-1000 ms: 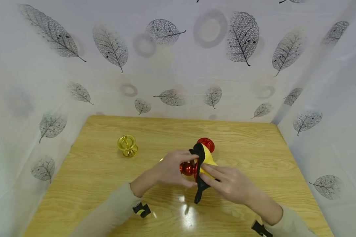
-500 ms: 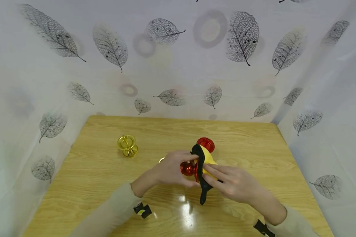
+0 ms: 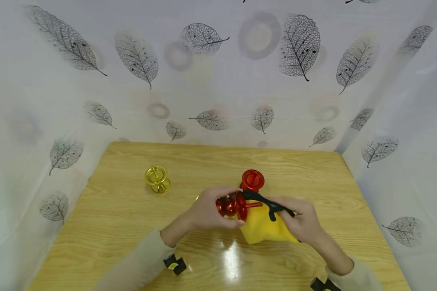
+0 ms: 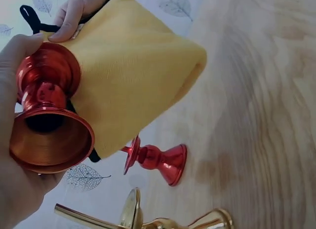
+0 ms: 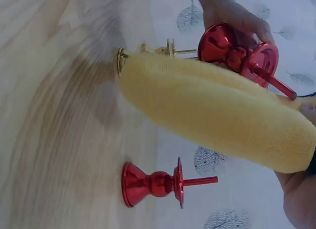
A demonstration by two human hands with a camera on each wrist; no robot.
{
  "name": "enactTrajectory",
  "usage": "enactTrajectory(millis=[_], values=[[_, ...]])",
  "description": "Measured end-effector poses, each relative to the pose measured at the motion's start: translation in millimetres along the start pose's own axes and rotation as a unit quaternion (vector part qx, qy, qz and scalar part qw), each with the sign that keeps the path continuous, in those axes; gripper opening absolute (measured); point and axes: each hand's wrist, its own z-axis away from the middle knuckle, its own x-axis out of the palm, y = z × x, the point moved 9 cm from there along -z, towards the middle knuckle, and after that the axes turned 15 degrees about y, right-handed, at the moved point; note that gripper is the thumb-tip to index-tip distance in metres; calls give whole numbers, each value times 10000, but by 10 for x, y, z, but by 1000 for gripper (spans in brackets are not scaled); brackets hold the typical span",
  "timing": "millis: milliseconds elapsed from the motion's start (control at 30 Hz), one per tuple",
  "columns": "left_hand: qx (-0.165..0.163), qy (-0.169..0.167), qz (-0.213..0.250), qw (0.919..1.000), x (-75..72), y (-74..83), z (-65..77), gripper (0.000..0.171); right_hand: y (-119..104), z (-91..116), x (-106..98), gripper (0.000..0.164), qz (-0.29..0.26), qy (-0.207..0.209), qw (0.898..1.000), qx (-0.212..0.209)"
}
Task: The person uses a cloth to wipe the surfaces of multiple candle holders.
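My left hand (image 3: 209, 208) grips a shiny red candle holder (image 3: 242, 208) lying sideways in the air, its thin rod pointing right. The hollow base of that holder faces the camera in the left wrist view. A yellow cloth (image 3: 264, 228) with black edging and a small loop hangs from my right hand (image 3: 304, 220), which pinches it by the black edge. In the right wrist view the cloth (image 5: 197, 110) passes close to the held holder (image 5: 259, 61); whether they touch I cannot tell. Most of the right fingers are hidden behind the cloth's edge.
A second red candle holder (image 3: 253, 180) stands upright just behind the hands. To the left stands a gold candle holder (image 3: 156, 178). Another gold piece (image 3: 197, 198) is mostly hidden behind my left hand. Leaf-printed sheeting (image 3: 211, 93) rises around the wooden table (image 3: 131, 242).
The cloth has come off the top of the held candle holder, uncovering its disc and rod. My right hand has turned the cloth, which now hangs below its black edge. The left hand has barely moved.
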Motion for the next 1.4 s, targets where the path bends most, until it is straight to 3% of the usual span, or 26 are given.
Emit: enactTrajectory(millis=[100, 200, 333, 533, 700, 867, 1000, 1067, 1267, 1400], values=[[-232, 339, 295, 9987, -34, -45, 6, 63, 110, 47, -12, 44, -123, 256, 9982, 537], [-238, 584, 403, 9972, -29, -59, -1, 62, 120, 72, 66, 42, -216, 338, 9973, 620], [60, 789, 286, 9965, -15, -20, -10, 62, 45, 80, 217, 38, -189, 285, 9981, 507], [505, 927, -298, 9940, -4, 8, 2, 65, -74, 70, 363, 34, 52, 175, 9983, 548], [755, 943, -647, 9906, 0, 13, 15, 66, -55, 71, 322, 26, 468, 284, 9926, 1084], [534, 1041, -666, 9909, -48, -18, 24, 66, -14, 33, 91, 19, 1010, 829, 9803, 1483], [341, 1039, -608, 9921, -64, -27, 26, 68, -30, -7, -63, 19, 1274, 1315, 9732, 1388], [353, 1057, -656, 9916, -58, -12, 21, 69, -60, -20, -59, 20, 1212, 1399, 9748, 1244], [654, 1040, -714, 9899, 22, 61, -17, 72, -112, 10, 156, 20, 1022, 1116, 9837, 972], [604, 1055, -735, 9899, 30, 54, -15, 72, -105, 17, 169, 19, 1142, 1180, 9827, 861]])
